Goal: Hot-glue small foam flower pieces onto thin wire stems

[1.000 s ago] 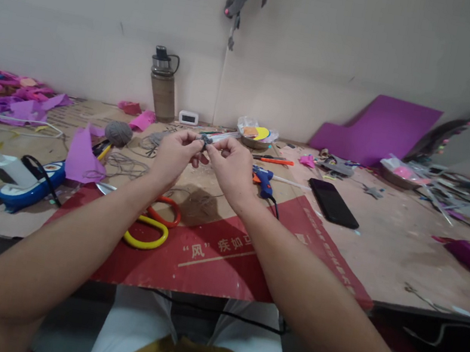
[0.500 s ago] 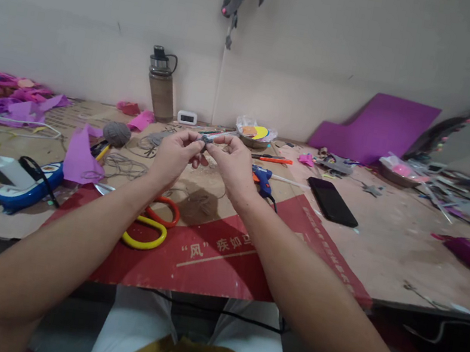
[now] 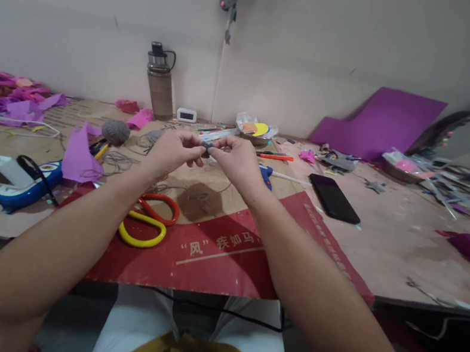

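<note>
Between the fingertips of both hands, held above the table, is a small dark grey piece (image 3: pixel 207 150), too small to make out its kind. My left hand (image 3: pixel 174 152) pinches it from the left with thumb and forefinger. From the other side my right hand (image 3: pixel 234 161) pinches it too. Just beyond my right wrist lies a blue glue gun (image 3: pixel 266 175), partly hidden. Scissors with one red and one yellow handle (image 3: pixel 141 236) rest under my left forearm, their blades mostly covered. A ball of grey yarn (image 3: pixel 116 132) sits left of my left hand, with loose strands around it.
A red cardboard sheet (image 3: pixel 209 268) covers the table's front edge. A black phone (image 3: pixel 333 198) lies right, a blue power strip (image 3: pixel 27 191) left. Behind stand a water bottle (image 3: pixel 159 90), a small white clock (image 3: pixel 186 114) and a bowl (image 3: pixel 256 140). Purple scraps (image 3: pixel 82 155) lie about.
Both hands stay together around the small grey piece, with slight finger shifts. My left forearm has moved a little left, and the view has shifted slightly.
</note>
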`<state>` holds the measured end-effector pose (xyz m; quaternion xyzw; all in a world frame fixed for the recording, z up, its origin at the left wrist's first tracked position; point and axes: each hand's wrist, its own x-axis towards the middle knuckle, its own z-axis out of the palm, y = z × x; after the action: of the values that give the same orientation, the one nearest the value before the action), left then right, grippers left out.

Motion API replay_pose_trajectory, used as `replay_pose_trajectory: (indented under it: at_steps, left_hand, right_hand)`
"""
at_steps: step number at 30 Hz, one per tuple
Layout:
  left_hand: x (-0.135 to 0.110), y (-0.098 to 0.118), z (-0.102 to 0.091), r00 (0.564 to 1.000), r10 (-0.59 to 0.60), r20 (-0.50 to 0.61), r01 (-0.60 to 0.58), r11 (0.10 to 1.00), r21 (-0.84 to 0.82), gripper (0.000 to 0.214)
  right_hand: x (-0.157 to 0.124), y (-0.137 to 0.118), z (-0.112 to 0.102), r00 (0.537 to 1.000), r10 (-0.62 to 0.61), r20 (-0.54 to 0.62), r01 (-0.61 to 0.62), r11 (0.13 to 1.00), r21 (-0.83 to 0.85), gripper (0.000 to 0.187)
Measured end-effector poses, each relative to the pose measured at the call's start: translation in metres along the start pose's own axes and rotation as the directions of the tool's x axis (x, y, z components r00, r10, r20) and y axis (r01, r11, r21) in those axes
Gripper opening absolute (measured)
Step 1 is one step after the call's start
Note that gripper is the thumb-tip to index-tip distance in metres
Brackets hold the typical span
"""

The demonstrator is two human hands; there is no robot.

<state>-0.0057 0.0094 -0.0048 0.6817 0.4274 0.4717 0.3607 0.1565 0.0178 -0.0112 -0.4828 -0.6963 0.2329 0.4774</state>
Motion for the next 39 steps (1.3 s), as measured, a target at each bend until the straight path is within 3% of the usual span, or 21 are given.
replay_pose_trajectory:
  at_steps: [3,6,9,14,19,26,29,35,39]
  left_hand:
    - [-0.001,0.004,0.001,0.999,0.000,-0.050,0.001,1.000,0.019,0.006]
    - [-0.001,0.005,0.002,0.991,-0.011,-0.133,0.005,0.999,-0.050,0.004]
    - [0.001,0.003,0.003,0.981,-0.032,-0.194,0.007,0.991,-0.130,0.004]
    - [0.002,-0.001,0.004,0.973,-0.035,-0.228,-0.009,0.982,-0.188,0.005]
    - [0.002,-0.002,0.005,0.978,-0.021,-0.209,-0.023,0.978,-0.207,0.004]
    - [0.000,-0.001,0.007,0.984,0.005,-0.175,-0.040,0.980,-0.197,0.005]
    - [0.001,-0.003,0.006,0.990,-0.023,-0.136,-0.008,0.975,-0.223,0.007]
    - [0.002,-0.003,0.001,0.995,-0.092,0.046,0.101,0.957,-0.273,0.011]
    - [0.002,0.001,-0.002,0.988,-0.138,0.075,0.153,0.952,-0.265,0.015]
  right_hand:
    - [-0.005,-0.006,0.000,1.000,-0.022,0.005,0.022,0.999,-0.031,0.010]
    - [-0.011,-0.011,0.003,0.998,-0.054,-0.031,0.053,0.998,-0.032,0.015]
    - [-0.015,-0.013,0.007,0.993,-0.106,-0.050,0.104,0.994,-0.029,0.005]
    - [-0.016,-0.012,0.013,0.994,-0.097,-0.045,0.099,0.994,0.041,0.017]
    - [-0.013,-0.010,0.014,0.998,-0.015,-0.057,0.022,0.991,0.130,0.021]
    - [-0.012,-0.008,0.011,0.991,0.020,-0.135,-0.005,0.994,0.110,0.019]
    - [-0.011,-0.008,0.010,0.994,0.024,-0.105,-0.012,0.994,0.111,0.018]
    - [-0.005,0.000,0.009,0.994,0.009,-0.112,0.000,0.997,0.080,0.014]
    - [-0.004,0.000,0.006,0.996,0.019,-0.090,-0.014,0.998,0.054,0.014]
